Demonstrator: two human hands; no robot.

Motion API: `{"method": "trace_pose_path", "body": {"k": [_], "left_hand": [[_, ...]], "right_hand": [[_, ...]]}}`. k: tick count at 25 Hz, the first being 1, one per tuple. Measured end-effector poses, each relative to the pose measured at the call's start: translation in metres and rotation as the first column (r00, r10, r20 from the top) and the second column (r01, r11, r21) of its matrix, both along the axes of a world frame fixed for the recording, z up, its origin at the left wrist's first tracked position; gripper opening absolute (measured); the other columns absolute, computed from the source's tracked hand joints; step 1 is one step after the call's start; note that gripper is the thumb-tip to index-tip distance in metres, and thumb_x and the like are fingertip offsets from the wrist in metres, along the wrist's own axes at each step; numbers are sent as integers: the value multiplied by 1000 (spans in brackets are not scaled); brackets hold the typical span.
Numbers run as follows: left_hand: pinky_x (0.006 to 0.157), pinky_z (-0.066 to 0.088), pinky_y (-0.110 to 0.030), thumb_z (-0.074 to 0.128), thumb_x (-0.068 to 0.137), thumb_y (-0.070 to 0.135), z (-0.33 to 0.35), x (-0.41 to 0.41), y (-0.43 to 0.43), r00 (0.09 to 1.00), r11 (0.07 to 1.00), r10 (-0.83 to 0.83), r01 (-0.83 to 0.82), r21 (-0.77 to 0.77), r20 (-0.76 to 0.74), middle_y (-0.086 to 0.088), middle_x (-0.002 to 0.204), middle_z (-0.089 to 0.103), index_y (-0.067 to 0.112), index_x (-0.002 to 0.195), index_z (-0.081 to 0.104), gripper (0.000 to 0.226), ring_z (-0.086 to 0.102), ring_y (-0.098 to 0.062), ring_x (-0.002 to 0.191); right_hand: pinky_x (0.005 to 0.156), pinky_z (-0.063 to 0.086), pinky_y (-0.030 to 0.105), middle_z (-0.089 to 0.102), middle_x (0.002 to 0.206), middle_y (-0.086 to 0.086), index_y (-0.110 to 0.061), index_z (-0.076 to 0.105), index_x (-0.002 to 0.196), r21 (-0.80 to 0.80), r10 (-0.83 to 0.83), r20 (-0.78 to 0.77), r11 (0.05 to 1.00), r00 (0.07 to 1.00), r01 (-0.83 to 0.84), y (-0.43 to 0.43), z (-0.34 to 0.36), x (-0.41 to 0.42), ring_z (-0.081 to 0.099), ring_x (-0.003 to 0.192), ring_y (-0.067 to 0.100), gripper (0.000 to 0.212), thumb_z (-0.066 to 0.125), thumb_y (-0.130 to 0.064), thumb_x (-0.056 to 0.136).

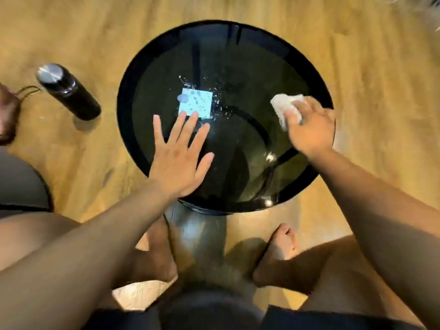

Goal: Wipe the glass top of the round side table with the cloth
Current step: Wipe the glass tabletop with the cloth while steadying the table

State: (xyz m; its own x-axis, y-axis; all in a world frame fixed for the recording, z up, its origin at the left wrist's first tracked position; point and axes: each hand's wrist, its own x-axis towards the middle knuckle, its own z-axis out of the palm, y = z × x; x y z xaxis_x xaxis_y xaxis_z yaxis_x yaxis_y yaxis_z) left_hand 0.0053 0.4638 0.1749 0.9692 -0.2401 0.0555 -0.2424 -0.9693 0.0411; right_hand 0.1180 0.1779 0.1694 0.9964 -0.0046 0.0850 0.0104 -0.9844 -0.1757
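Note:
The round side table (133, 75) has a dark glass top with a black rim and stands right in front of me. Water drops (219, 96) lie scattered near its middle, around a bright square reflection (196, 106). My right hand (309, 127) presses a crumpled white cloth (283, 106) onto the glass near the right rim. My left hand (181, 158) rests flat on the near left part of the glass, fingers spread, holding nothing.
A black bottle with a silver cap (67, 91) stands on the wooden floor (381, 67) left of the table. A dark seat edge (21, 182) is at the left. My bare feet (281, 248) are under the table's near side, beside its base (202, 234).

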Motion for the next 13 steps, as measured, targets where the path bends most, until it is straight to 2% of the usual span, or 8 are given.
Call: {"method": "trace_pose_path", "body": {"k": [3, 7, 11, 13], "left_hand": [[115, 3, -69, 21, 98, 53, 0, -8, -4, 994, 994, 107, -107, 1, -27, -12, 160, 29, 16, 149, 37, 66, 20, -30, 151], [116, -2, -66, 6, 95, 58, -2, -34, -15, 992, 994, 109, -110, -15, -66, -6, 164, 20, 23, 153, 27, 71, 9, -26, 153], [116, -5, -66, -7, 92, 61, -7, -40, -14, 991, 994, 97, -100, -32, -88, -5, 166, 10, 25, 156, 19, 77, 1, -28, 154], [116, -7, -66, -8, 93, 61, -9, -38, -15, 990, 995, 98, -99, -4, -104, -6, 167, 7, 25, 156, 14, 75, -3, -30, 153]], "right_hand": [[98, 29, 37, 47, 146, 0, -30, 60, 126, 50, 48, -66, 998, 997, -45, 31, 5, -100, 51, 111, 36, 62, 16, -55, 89], [89, 46, 39, 57, 135, -2, -30, 68, 115, 6, 213, -1, 977, 977, -213, 90, 14, -196, 40, 104, 21, 41, 39, -48, 94], [87, 46, 42, 57, 130, -3, -32, 67, 117, -1, 387, -64, 922, 920, -388, 87, 18, -196, 49, 109, 27, 37, 51, -50, 89], [83, 46, 44, 58, 123, 3, -28, 69, 115, -14, 382, -23, 924, 924, -382, 66, 14, -172, 51, 107, 32, 35, 60, -43, 84]]}}
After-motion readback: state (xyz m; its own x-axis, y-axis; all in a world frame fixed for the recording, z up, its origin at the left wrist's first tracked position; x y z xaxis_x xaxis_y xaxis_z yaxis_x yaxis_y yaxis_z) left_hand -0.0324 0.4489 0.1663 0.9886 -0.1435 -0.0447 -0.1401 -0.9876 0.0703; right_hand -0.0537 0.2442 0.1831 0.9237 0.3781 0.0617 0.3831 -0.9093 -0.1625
